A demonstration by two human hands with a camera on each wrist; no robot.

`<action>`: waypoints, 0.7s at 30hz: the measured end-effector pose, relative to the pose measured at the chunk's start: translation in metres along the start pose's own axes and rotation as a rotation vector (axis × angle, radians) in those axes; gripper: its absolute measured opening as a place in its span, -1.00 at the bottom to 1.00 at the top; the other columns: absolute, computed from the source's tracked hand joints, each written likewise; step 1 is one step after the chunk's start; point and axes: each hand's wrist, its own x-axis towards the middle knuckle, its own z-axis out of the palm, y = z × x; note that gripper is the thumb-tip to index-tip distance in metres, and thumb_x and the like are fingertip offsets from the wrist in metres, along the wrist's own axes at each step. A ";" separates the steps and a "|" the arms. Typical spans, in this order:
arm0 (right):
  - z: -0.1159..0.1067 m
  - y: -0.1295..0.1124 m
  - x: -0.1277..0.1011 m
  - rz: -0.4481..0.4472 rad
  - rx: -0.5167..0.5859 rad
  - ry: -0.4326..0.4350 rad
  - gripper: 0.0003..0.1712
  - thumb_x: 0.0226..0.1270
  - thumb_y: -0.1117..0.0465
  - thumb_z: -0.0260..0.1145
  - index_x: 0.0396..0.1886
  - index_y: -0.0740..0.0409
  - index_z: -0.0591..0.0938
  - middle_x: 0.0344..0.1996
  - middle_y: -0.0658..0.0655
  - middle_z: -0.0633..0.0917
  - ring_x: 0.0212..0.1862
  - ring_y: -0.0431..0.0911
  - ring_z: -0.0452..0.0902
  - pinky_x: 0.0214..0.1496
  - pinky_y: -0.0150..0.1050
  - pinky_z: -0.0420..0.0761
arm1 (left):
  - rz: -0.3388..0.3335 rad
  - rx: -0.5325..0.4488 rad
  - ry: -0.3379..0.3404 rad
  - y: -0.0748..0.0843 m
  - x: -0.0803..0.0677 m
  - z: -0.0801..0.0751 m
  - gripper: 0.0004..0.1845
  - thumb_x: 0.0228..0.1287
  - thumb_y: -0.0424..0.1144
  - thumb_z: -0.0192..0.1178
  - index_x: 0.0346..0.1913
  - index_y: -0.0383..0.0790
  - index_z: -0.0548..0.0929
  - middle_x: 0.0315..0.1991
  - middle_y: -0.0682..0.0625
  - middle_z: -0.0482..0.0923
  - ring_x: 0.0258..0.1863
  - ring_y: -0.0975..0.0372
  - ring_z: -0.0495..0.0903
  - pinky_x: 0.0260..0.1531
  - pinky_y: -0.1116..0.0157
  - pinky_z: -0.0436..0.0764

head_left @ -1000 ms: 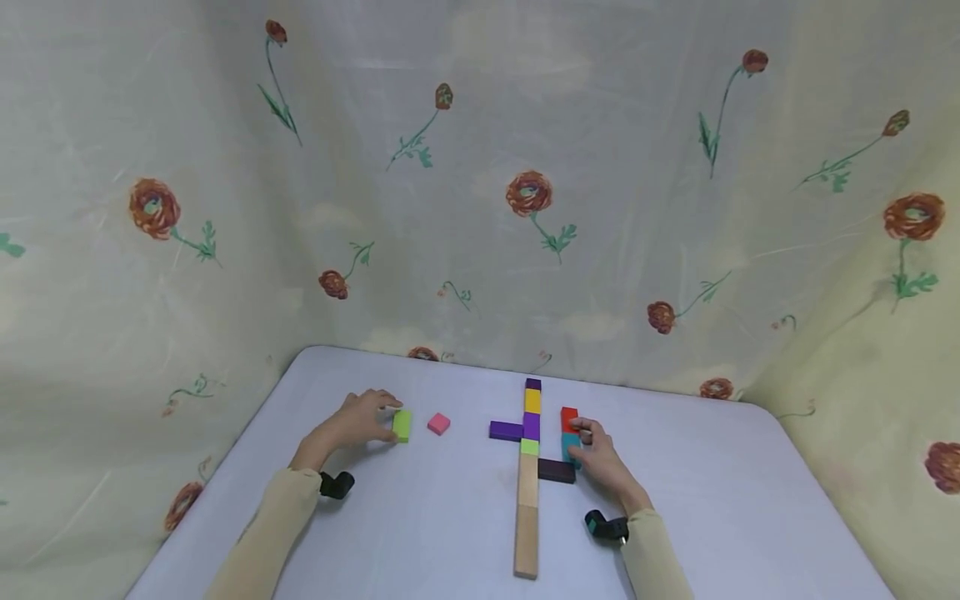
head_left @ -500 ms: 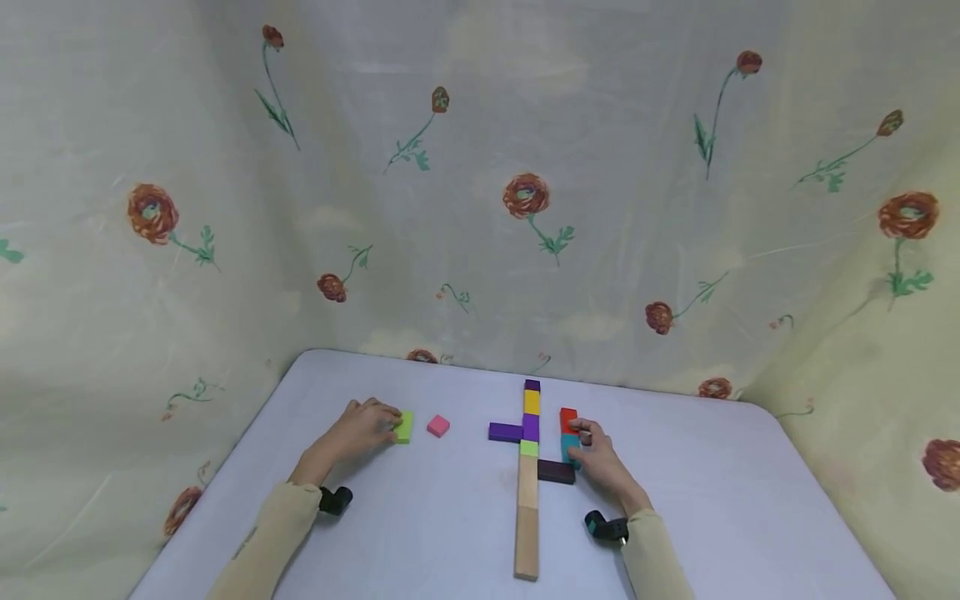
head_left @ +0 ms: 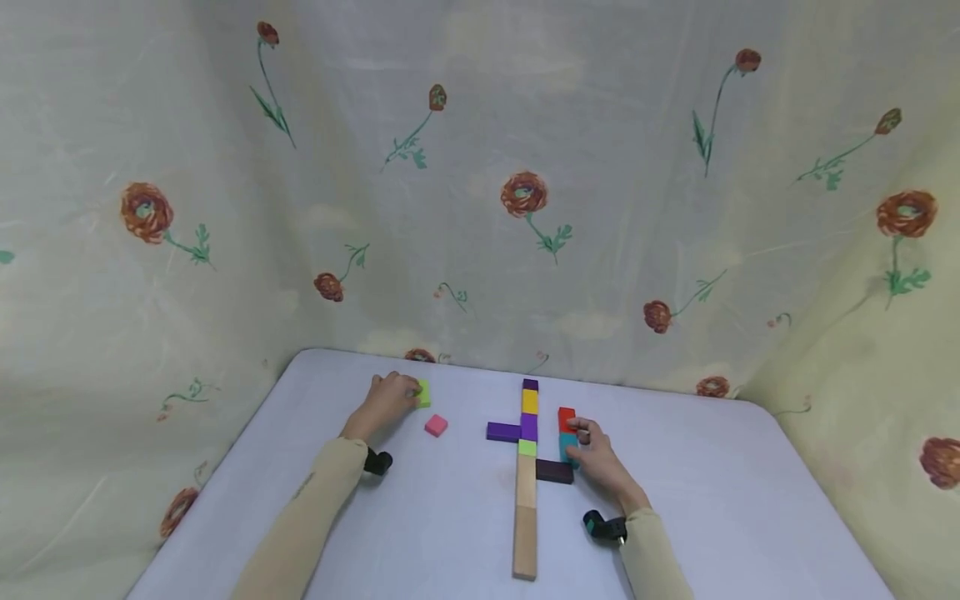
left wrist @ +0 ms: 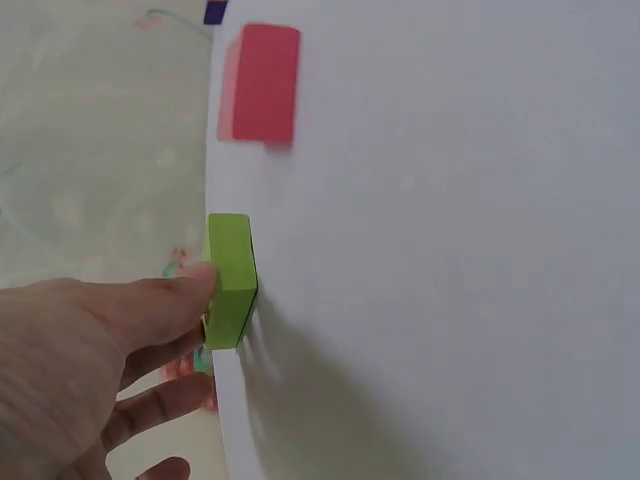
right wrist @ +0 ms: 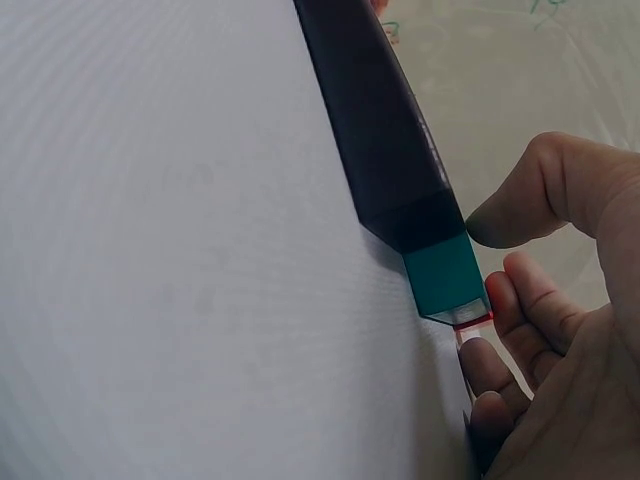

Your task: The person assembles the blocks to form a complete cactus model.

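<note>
My left hand (head_left: pixel 405 392) pinches a lime green block (head_left: pixel 423 393) near the table's far left. In the left wrist view the thumb lies on the green block (left wrist: pixel 230 280) and the fingers curl under it. A pink block (head_left: pixel 436 426) lies just to the near right of it. My right hand (head_left: pixel 579 442) curls round a teal block (head_left: pixel 566 446), which sits between a red block (head_left: pixel 566 416) and a dark maroon block (head_left: pixel 555 471). In the right wrist view the thumb and fingers flank the teal block (right wrist: pixel 445 280) at the end of the dark block (right wrist: pixel 375 110).
A straight line of blocks runs down the middle of the pale table (head_left: pixel 712 500): purple, yellow (head_left: pixel 530 402), purple, green, then two long wooden blocks (head_left: pixel 526 517). A purple block (head_left: pixel 504 432) juts left from it. Flowered cloth (head_left: pixel 525 192) hangs behind and beside the table.
My left hand has carried the green block away from me and to the right, past the pink block. The right hand has stayed on the teal block.
</note>
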 end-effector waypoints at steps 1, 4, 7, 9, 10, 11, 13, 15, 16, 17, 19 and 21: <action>0.000 0.000 0.000 0.001 0.001 0.000 -0.42 0.18 0.27 0.17 0.20 0.10 0.22 0.18 0.25 0.20 0.23 0.13 0.07 0.23 0.15 0.14 | 0.003 0.007 -0.003 0.005 0.004 0.001 -0.74 0.12 -0.20 0.26 -0.10 -0.13 0.67 -0.03 0.02 0.58 -0.02 0.11 0.45 0.00 -0.02 0.22; 0.002 0.000 -0.002 0.006 0.006 -0.001 -0.42 0.18 0.27 0.17 0.21 0.10 0.22 0.18 0.25 0.20 0.23 0.13 0.07 0.23 0.16 0.14 | 0.026 0.042 -0.018 0.021 0.013 0.004 -0.75 0.13 -0.19 0.25 -0.11 -0.12 0.68 -0.04 0.02 0.58 -0.01 0.10 0.45 0.02 -0.05 0.21; 0.003 0.000 -0.003 0.008 0.014 -0.004 -0.42 0.18 0.27 0.16 0.21 0.10 0.22 0.19 0.24 0.20 0.25 0.14 0.06 0.24 0.16 0.12 | 0.049 0.071 -0.045 0.035 0.019 0.009 -0.74 0.14 -0.16 0.24 -0.09 -0.08 0.67 -0.01 0.04 0.57 0.03 0.12 0.42 0.09 -0.05 0.17; 0.003 0.000 -0.003 -0.002 0.011 -0.004 -0.42 0.18 0.27 0.16 0.20 0.11 0.22 0.20 0.24 0.20 0.25 0.14 0.07 0.25 0.16 0.11 | 0.075 0.087 -0.059 0.044 0.021 0.013 -0.74 0.15 -0.14 0.24 -0.09 -0.04 0.67 0.00 0.07 0.56 0.04 0.14 0.41 0.11 -0.05 0.15; 0.003 0.001 -0.003 -0.002 0.012 -0.001 -0.42 0.18 0.27 0.17 0.20 0.10 0.22 0.20 0.24 0.20 0.25 0.14 0.07 0.25 0.15 0.11 | 0.088 0.093 -0.067 0.048 0.022 0.016 -0.74 0.15 -0.13 0.23 -0.08 -0.02 0.67 0.01 0.08 0.55 0.05 0.15 0.40 0.13 -0.05 0.14; 0.002 0.002 -0.002 -0.009 0.008 -0.001 -0.42 0.17 0.27 0.17 0.20 0.11 0.23 0.20 0.24 0.21 0.25 0.14 0.07 0.25 0.16 0.12 | 0.100 0.095 -0.073 0.053 0.023 0.017 -0.74 0.15 -0.12 0.23 -0.08 -0.01 0.67 0.02 0.09 0.55 0.06 0.15 0.40 0.14 -0.05 0.14; 0.002 0.004 -0.002 -0.013 0.006 0.002 -0.42 0.17 0.27 0.18 0.19 0.10 0.24 0.19 0.24 0.21 0.25 0.13 0.08 0.25 0.15 0.12 | 0.128 0.093 -0.081 0.061 0.024 0.021 -0.75 0.14 -0.12 0.24 -0.09 0.01 0.68 0.03 0.10 0.55 0.04 0.16 0.40 0.11 -0.02 0.17; 0.001 0.005 -0.001 -0.014 0.002 0.000 -0.42 0.17 0.26 0.19 0.19 0.09 0.24 0.19 0.24 0.21 0.25 0.13 0.08 0.24 0.15 0.13 | 0.153 0.088 -0.084 0.069 0.024 0.023 -0.75 0.13 -0.11 0.25 -0.10 0.02 0.68 0.03 0.11 0.54 0.03 0.17 0.41 0.09 0.01 0.20; 0.001 0.005 -0.001 -0.011 0.002 0.001 -0.42 0.17 0.26 0.19 0.19 0.08 0.24 0.20 0.23 0.21 0.25 0.13 0.08 0.24 0.15 0.13 | 0.162 0.080 -0.085 0.072 0.024 0.025 -0.75 0.13 -0.11 0.25 -0.10 0.02 0.68 0.03 0.10 0.54 0.03 0.17 0.41 0.08 0.02 0.21; 0.001 0.004 -0.001 -0.011 0.002 0.000 -0.42 0.17 0.26 0.18 0.20 0.08 0.24 0.20 0.24 0.20 0.25 0.13 0.08 0.24 0.15 0.13 | 0.170 0.072 -0.082 0.075 0.024 0.026 -0.75 0.12 -0.11 0.25 -0.10 0.03 0.68 0.03 0.11 0.54 0.02 0.17 0.42 0.07 0.03 0.22; 0.001 0.003 -0.001 -0.009 0.004 -0.001 -0.42 0.17 0.25 0.18 0.20 0.08 0.23 0.21 0.24 0.20 0.26 0.14 0.07 0.24 0.16 0.13 | 0.188 0.061 -0.072 0.080 0.024 0.030 -0.75 0.12 -0.10 0.26 -0.11 0.03 0.68 0.03 0.11 0.55 0.00 0.18 0.43 0.05 0.03 0.23; 0.000 0.002 -0.002 -0.011 0.005 -0.002 -0.42 0.18 0.25 0.17 0.21 0.09 0.23 0.21 0.25 0.19 0.26 0.15 0.06 0.24 0.17 0.13 | 0.197 0.062 -0.066 0.082 0.024 0.033 -0.75 0.12 -0.09 0.25 -0.10 0.05 0.68 0.03 0.11 0.54 0.00 0.19 0.42 0.05 0.03 0.23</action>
